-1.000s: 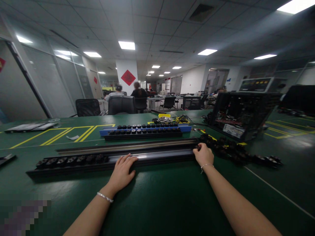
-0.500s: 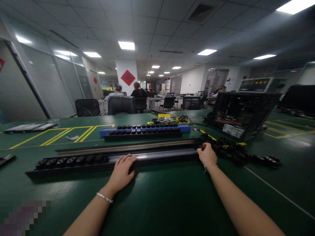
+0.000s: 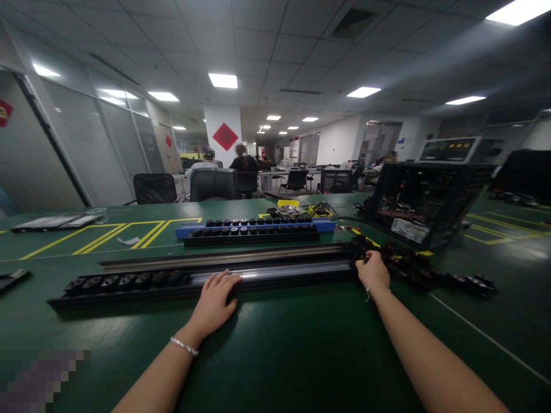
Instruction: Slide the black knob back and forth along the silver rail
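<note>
A long black rail (image 3: 129, 299) lies across the green table, with a row of black socket-like modules (image 3: 142, 280) in its left part and a shiny bare channel (image 3: 293, 272) to the right. My left hand (image 3: 217, 295) lies over the near edge of the rail, fingers stretched out on the channel. At the rail's right end, my right hand (image 3: 373, 272) is closed in a pinch; what sits between its fingertips is dark and hidden. A second long rail (image 3: 224, 258) lies just behind. Beyond my right hand is a heap of dark modules (image 3: 413, 267).
Farther back, a blue rail (image 3: 327, 226) and rows of black modules (image 3: 253, 232) lie parallel. A metal dish (image 3: 290, 210) and cables stand behind them. An open computer case (image 3: 430, 195) occupies the back right. People sit beyond the table.
My right hand has shifted slightly right, away from the rail's channel end, still pinched. My left hand stays in place on the rail. The view has moved a little.
</note>
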`<state>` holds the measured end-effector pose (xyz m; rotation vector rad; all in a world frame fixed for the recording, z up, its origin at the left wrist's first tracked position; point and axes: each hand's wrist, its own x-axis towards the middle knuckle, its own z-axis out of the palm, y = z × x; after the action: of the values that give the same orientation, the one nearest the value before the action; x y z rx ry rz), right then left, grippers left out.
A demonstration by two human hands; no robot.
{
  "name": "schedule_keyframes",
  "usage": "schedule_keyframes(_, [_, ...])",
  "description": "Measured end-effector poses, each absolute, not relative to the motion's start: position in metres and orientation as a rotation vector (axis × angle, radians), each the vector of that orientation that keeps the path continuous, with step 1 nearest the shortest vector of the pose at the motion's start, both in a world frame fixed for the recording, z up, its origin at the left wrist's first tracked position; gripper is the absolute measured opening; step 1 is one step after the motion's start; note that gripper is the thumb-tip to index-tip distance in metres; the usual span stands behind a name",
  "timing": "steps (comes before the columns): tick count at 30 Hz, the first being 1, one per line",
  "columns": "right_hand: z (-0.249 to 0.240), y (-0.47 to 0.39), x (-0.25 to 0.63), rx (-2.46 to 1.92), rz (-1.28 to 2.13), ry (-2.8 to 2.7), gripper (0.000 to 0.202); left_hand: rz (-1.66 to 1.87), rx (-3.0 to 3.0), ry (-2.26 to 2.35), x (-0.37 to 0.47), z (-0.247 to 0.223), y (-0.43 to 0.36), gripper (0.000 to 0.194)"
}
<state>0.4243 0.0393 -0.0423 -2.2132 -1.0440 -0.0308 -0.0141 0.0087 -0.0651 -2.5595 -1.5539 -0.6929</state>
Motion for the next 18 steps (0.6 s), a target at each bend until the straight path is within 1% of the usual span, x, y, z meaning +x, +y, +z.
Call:
schedule_keyframes(6, [-0.041,0.032,0.451,-2.216,-0.098,-0.941,0.043,-0.7,-2.553,-1.543,-0.014,-0.067,0.009,0.05])
schedule_keyframes(11, [-0.045,0.014,0.47,-2.234,-0.193,-1.072,0.045,-0.739,-2.496,-1.54,-0.013,-0.065,0.01,0.046])
schedule_keyframes(15, [-0.051,-0.007,0.481,-2.259,-0.217,-1.191,0.047,-0.862,-2.094,-1.735,-0.018,-0.06,0.012,0.039])
schedule_keyframes(18, [-0.057,-0.023,0.488,-2.284,-0.2,-1.276,0.045,-0.912,-1.707,-1.957,-0.029,-0.057,0.013,0.043])
